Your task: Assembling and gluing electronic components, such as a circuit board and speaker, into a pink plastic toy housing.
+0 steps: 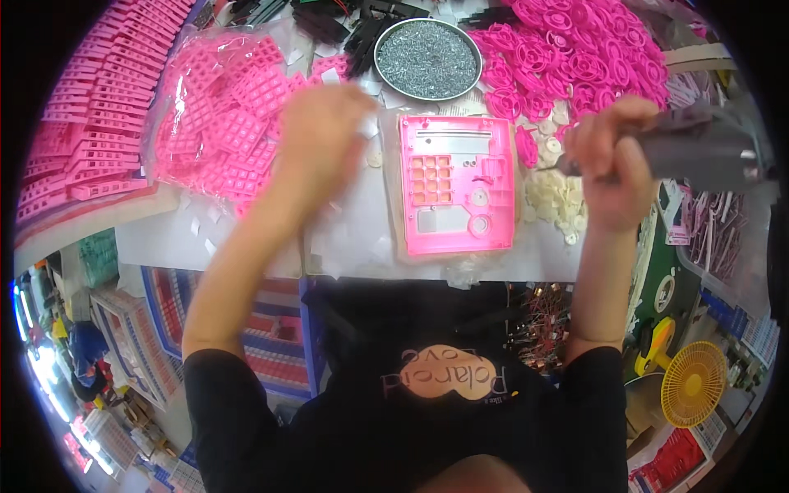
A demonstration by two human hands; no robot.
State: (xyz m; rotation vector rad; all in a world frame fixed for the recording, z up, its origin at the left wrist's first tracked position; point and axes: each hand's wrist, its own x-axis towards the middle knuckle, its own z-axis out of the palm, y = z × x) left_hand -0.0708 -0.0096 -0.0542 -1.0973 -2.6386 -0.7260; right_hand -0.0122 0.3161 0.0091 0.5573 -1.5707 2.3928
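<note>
A pink plastic casing (496, 234) lies open side up on the table, showing a keypad grid, a silvery strip and round openings. My right hand (612, 160) is closed round a dark grey power screwdriver (699, 149), held to the right of the casing with its tip pointing left. To the casing's upper left, my left hand (325, 131) is smeared by motion, near a clear bag of pink keypad pieces (214, 111); whether its fingers hold anything is not visible. Beyond the casing stands a round metal dish (385, 82) full of small screws (429, 59).
Bright pink ring-shaped parts (583, 49) are heaped at the far right, with cream round pieces (559, 197) below them. Stacked pink casings (99, 107) line the left side. Black parts (329, 25) lie at the back. A yellow fan (693, 384) stands lower right.
</note>
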